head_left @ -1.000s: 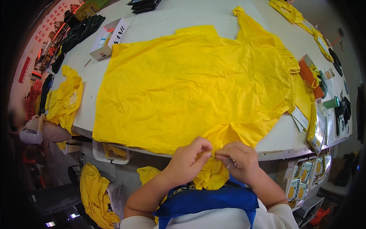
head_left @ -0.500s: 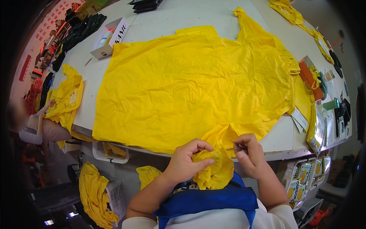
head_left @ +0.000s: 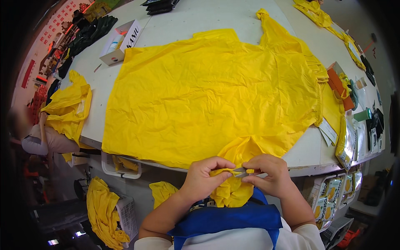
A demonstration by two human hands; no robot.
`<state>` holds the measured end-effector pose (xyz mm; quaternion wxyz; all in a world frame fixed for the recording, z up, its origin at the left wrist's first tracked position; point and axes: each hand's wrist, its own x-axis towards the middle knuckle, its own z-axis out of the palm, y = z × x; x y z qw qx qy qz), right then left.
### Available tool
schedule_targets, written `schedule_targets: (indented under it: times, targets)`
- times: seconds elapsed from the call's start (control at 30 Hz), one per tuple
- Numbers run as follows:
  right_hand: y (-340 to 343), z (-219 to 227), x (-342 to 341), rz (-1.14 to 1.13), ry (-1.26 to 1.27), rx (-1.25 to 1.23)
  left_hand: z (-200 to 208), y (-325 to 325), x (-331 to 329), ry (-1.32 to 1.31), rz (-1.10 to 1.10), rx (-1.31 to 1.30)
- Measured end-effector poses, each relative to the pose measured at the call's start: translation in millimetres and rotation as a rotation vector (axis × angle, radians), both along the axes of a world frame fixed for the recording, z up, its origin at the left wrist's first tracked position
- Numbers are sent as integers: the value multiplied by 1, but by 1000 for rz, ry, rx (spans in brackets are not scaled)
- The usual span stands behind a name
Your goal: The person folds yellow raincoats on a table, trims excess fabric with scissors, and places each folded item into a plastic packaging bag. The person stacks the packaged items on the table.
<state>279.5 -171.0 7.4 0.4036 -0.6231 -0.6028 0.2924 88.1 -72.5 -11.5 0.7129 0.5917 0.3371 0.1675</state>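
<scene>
A yellow raincoat (head_left: 187,100) lies spread and creased across the white table, one sleeve hanging over the front edge toward me. Thumb and fingers of my left hand (head_left: 202,177) pinch the edge of that sleeve (head_left: 231,193) near its end. My right hand (head_left: 271,174) is closed around small thread snips (head_left: 240,171) with metal blades and a yellow part. The blades point left and meet the pinched fabric by my left fingertips. Most of the snips is hidden in the right hand.
An open white box (head_left: 118,43) stands at the back left. On the right lie an orange box (head_left: 336,81), a green roll (head_left: 362,114) and packaged goods (head_left: 345,141). Another person (head_left: 46,137) handles yellow fabric at the far left. A basket (head_left: 126,214) of yellow fabric stands below.
My right hand has moved left, bringing the snips up to the sleeve edge beside my left fingers. The other person's hand has shifted on the yellow fabric.
</scene>
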Motion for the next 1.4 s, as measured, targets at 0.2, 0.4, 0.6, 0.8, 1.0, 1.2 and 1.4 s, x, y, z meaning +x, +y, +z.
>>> schedule_targets:
  times: [0.2,0.4,0.6,0.8,1.0,1.2,1.4]
  targets:
    - [3,3,0,32,-129,107,2,0,2,29,10,-6]
    - [3,5,-1,29,-145,96,4,1,2,35,0,-14]
    - [-6,-16,2,-105,421,30,-2,1,0,-83,14,-143]
    - [-6,-14,16,-153,139,93,-8,4,-7,-187,-54,-252]
    - [-3,-8,18,-17,-148,188,-3,5,-5,-181,-47,-371]
    - [1,-7,14,28,-120,211,-2,5,-5,-179,-60,-419]
    - [3,-4,13,40,-166,220,1,5,-3,-159,-63,-393]
